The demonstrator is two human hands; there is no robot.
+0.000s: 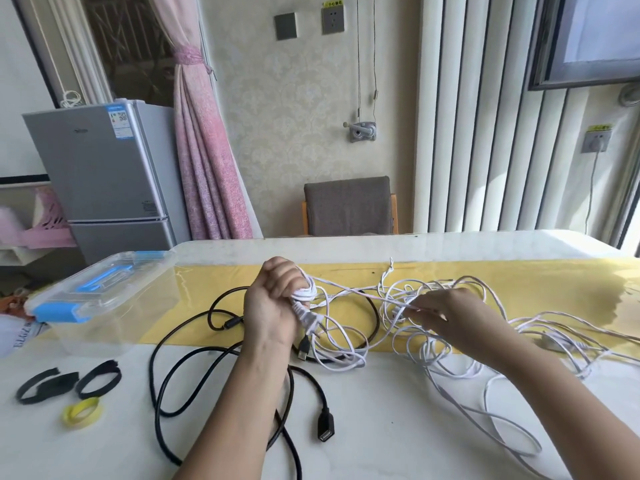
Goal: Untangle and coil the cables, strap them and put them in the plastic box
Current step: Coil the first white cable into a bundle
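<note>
Coiling the white cable (304, 293)
Left hand (273, 301) grips wound turns; right hand (453, 318) pinches the strand stretched rightward toward the tangle

A room in a home is shown. This is indicated by a small silver two-door fridge (104, 174) stood against the wall, a pink curtain (204, 150) tied back beside it, and pale patterned wallpaper (294, 116) on which wall sockets (333, 20) are mounted. A grey upholstered chair (348, 206) is set at the far side of a white table (381, 244) laid with a yellow runner (519, 282), and white vertical blinds (485, 116) are hung at the right.
</note>
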